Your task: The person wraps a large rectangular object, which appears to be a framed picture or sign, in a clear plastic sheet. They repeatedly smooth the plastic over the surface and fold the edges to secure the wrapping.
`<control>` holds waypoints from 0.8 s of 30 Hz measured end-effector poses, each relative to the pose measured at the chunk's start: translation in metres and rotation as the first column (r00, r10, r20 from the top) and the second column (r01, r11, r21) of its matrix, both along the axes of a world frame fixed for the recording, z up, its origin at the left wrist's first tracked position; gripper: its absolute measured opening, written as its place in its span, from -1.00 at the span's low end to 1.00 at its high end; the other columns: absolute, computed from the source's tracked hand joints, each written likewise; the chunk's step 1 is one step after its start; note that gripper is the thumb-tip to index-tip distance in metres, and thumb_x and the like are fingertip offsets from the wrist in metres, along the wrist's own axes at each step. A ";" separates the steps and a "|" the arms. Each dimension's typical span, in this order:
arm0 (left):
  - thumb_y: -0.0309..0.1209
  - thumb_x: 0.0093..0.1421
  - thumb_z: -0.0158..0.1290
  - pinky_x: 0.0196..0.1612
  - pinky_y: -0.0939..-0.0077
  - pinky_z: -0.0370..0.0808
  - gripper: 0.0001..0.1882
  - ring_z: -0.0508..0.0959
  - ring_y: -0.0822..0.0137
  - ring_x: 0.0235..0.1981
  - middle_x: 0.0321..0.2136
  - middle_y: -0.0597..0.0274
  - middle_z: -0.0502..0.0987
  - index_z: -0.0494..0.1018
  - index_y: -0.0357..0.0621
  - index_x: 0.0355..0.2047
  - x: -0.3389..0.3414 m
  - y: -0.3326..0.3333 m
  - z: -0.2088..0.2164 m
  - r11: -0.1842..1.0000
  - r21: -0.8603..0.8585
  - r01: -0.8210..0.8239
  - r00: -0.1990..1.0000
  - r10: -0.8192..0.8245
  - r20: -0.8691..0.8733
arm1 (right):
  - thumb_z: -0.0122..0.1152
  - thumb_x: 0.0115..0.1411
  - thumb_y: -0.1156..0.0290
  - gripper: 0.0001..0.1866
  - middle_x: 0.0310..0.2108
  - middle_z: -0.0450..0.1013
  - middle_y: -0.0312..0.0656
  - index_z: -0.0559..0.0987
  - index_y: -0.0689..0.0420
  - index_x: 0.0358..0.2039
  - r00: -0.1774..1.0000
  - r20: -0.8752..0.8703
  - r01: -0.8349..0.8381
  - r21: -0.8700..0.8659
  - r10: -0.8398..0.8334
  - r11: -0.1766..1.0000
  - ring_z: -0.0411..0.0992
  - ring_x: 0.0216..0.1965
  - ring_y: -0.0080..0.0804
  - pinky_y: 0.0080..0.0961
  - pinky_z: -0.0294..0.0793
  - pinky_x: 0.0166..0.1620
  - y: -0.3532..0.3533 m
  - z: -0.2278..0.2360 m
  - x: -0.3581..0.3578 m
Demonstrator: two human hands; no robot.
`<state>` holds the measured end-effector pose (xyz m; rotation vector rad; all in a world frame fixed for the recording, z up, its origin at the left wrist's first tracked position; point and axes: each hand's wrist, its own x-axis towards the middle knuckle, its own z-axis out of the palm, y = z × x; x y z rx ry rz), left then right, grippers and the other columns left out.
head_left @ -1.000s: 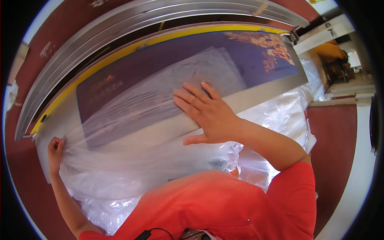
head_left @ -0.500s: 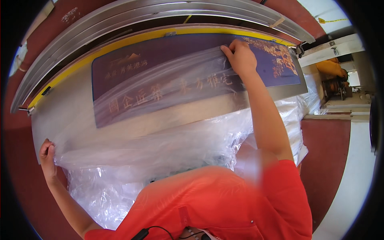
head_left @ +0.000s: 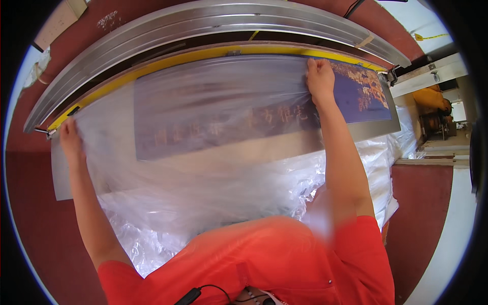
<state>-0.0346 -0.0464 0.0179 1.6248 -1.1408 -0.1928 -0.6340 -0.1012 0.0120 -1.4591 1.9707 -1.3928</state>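
Before me lies a wide flat panel, pale at its margins, with a dark blue printed area that carries gold lettering and a gold tree pattern at the right. A sheet of clear plastic film is stretched between my hands and veils the left and middle of the print. My left hand pinches the film's far left corner, near the yellow strip along the panel's far edge. My right hand is closed on the film's far edge, left of the tree pattern. The uncovered right end of the print stays in plain sight.
A yellow bar runs along the panel's far side, with long grey metal rails beyond it. Crumpled clear plastic lies under the panel's near side. The floor is dark red. Yellow machinery stands at the far right.
My left hand has moved up and away toward the yellow bar, raising the film's left side over the panel. My right hand has shifted slightly right, and the film now veils more of the print.
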 end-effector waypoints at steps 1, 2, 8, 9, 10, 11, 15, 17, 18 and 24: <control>-0.25 0.09 -0.10 -0.66 0.75 0.06 -0.79 0.15 0.63 -0.71 -0.70 0.50 0.22 0.34 -0.10 -0.55 -0.001 -0.026 -0.006 0.999 0.043 0.010 0.999 -0.008 -0.044 | 0.05 0.01 0.31 -0.77 -0.70 0.35 -0.20 0.34 0.22 -0.57 0.991 -0.121 0.048 -0.074 -0.057 0.996 0.33 -0.68 -0.52 -0.61 0.30 -0.56 -0.016 0.003 -0.004; -0.25 0.07 -0.06 -0.65 0.74 0.09 -0.78 0.17 0.62 -0.70 -0.72 0.49 0.24 0.35 -0.12 -0.57 -0.002 -0.044 -0.010 0.996 0.092 0.019 0.997 -0.011 -0.082 | 0.07 0.00 0.31 -0.76 -0.70 0.36 -0.20 0.34 0.23 -0.57 0.966 -0.231 0.085 -0.145 -0.117 0.986 0.33 -0.69 -0.53 -0.61 0.31 -0.58 -0.031 0.005 -0.007; -0.18 -0.09 0.10 -0.58 0.62 0.23 -0.66 0.27 0.50 -0.69 -0.69 0.36 0.36 0.38 -0.25 -0.55 -0.032 -0.082 -0.024 0.904 0.197 -0.380 0.925 0.363 0.114 | 0.17 -0.06 0.32 -0.73 -0.72 0.33 -0.23 0.35 0.25 -0.57 0.932 0.347 0.081 0.086 -0.106 0.993 0.31 -0.71 -0.56 -0.63 0.30 -0.66 -0.045 0.019 0.002; -0.13 -0.07 0.05 -0.57 0.57 0.25 -0.62 0.30 0.45 -0.67 -0.67 0.29 0.39 0.38 -0.28 -0.57 -0.022 -0.083 -0.030 0.959 0.121 -0.257 0.963 0.264 -0.045 | 0.16 -0.05 0.31 -0.73 -0.71 0.33 -0.22 0.34 0.26 -0.56 0.936 0.337 0.075 0.088 -0.100 0.993 0.32 -0.71 -0.54 -0.62 0.32 -0.65 -0.044 0.020 0.006; -0.14 -0.04 0.02 -0.57 0.58 0.25 -0.63 0.31 0.44 -0.67 -0.65 0.28 0.40 0.38 -0.28 -0.56 0.000 -0.084 -0.039 0.958 0.166 -0.234 0.959 0.256 -0.126 | 0.15 -0.04 0.29 -0.71 -0.70 0.34 -0.20 0.34 0.27 -0.56 0.940 0.328 0.069 0.089 -0.094 0.994 0.33 -0.70 -0.52 -0.61 0.33 -0.65 -0.043 0.021 0.009; -0.15 -0.02 -0.01 -0.57 0.58 0.26 -0.64 0.32 0.43 -0.66 -0.63 0.27 0.41 0.39 -0.28 -0.56 0.027 -0.087 -0.047 0.957 0.202 -0.207 0.945 0.249 -0.211 | 0.08 -0.01 0.29 -0.72 -0.69 0.35 -0.18 0.34 0.28 -0.54 0.947 0.306 0.074 0.098 -0.101 0.992 0.33 -0.70 -0.50 -0.60 0.35 -0.64 -0.041 0.023 0.010; -0.28 0.06 -0.18 -0.56 0.57 0.30 -0.70 0.37 0.41 -0.57 -0.50 0.23 0.43 0.42 -0.26 -0.41 0.023 -0.090 -0.048 0.943 0.273 -0.192 0.979 0.164 0.124 | -0.19 0.06 0.31 -0.71 -0.61 0.37 -0.09 0.34 0.33 -0.46 0.919 0.375 0.103 0.076 -0.124 0.992 0.37 -0.67 -0.41 -0.55 0.39 -0.60 -0.039 0.022 0.007; -0.32 0.05 -0.26 -0.55 0.55 0.32 -0.68 0.39 0.40 -0.52 -0.47 0.20 0.42 0.40 -0.26 -0.32 0.016 -0.091 -0.044 0.951 0.254 -0.175 0.982 0.188 -0.030 | -0.29 0.06 0.34 -0.69 -0.59 0.37 -0.06 0.34 0.35 -0.42 0.896 0.428 0.101 0.068 -0.121 0.993 0.37 -0.66 -0.38 -0.52 0.40 -0.59 -0.038 0.021 0.007; -0.33 0.05 -0.27 -0.54 0.55 0.34 -0.68 0.39 0.40 -0.50 -0.45 0.20 0.42 0.40 -0.26 -0.33 0.015 -0.092 -0.043 0.955 0.234 -0.182 0.967 0.216 -0.133 | -0.32 0.05 0.36 -0.68 -0.58 0.37 -0.06 0.33 0.35 -0.39 0.898 0.423 0.094 0.083 -0.120 0.992 0.38 -0.65 -0.36 -0.50 0.40 -0.59 -0.038 0.024 0.009; -0.31 0.06 -0.21 -0.45 0.55 0.39 -0.70 0.38 0.37 -0.40 -0.36 0.19 0.38 0.38 -0.29 -0.36 0.016 -0.091 -0.038 0.968 0.228 -0.101 0.902 0.186 -0.390 | -0.29 0.03 0.34 -0.68 -0.53 0.37 -0.05 0.32 0.34 -0.34 0.889 0.443 0.054 0.146 -0.114 0.988 0.39 -0.58 -0.34 -0.48 0.42 -0.54 -0.041 0.026 0.004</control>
